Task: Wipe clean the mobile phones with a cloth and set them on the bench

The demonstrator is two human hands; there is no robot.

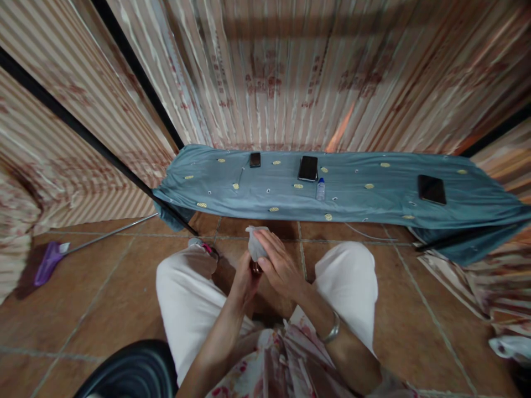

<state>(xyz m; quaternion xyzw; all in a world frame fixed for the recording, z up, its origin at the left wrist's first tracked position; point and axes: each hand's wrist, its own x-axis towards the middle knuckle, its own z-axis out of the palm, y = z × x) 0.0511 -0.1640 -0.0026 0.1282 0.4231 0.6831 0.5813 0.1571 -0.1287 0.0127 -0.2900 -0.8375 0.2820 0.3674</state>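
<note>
Here, half-closed right fingers point(272, 245) hold pale cloth point(255, 248).

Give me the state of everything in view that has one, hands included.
Left hand: closed around the shiny brown item
Right hand: closed on the pale cloth
Shiny brown item: mostly covered
Pale cloth: bunched
Small bottle: blue cap on; standing or lying unclear
Three dark flat objects: lying on the blue cover
Blue cover: spread, creased
Purple-headed tool: head on floor
</note>
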